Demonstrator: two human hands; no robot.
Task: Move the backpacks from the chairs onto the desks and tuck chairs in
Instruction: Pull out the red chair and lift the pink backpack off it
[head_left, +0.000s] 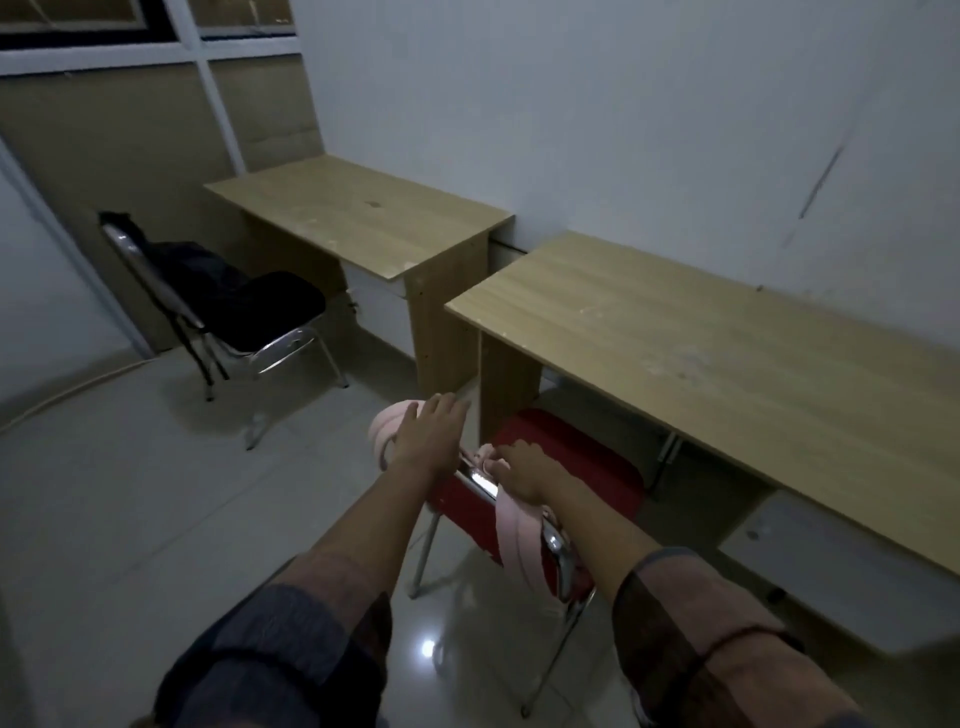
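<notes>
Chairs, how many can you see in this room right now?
2. A red chair in front of the near desk, under both hands; a black chair by the far desk. Others may be out of view.

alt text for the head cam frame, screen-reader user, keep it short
A person's left hand and right hand reach for pink backpack straps draped over the back of a red chair at the near wooden desk. Behind it, a black chair holding a dark backpack stands pulled out from a second desk.

No readable text, labels, brands or numbers appear anywhere.
</notes>
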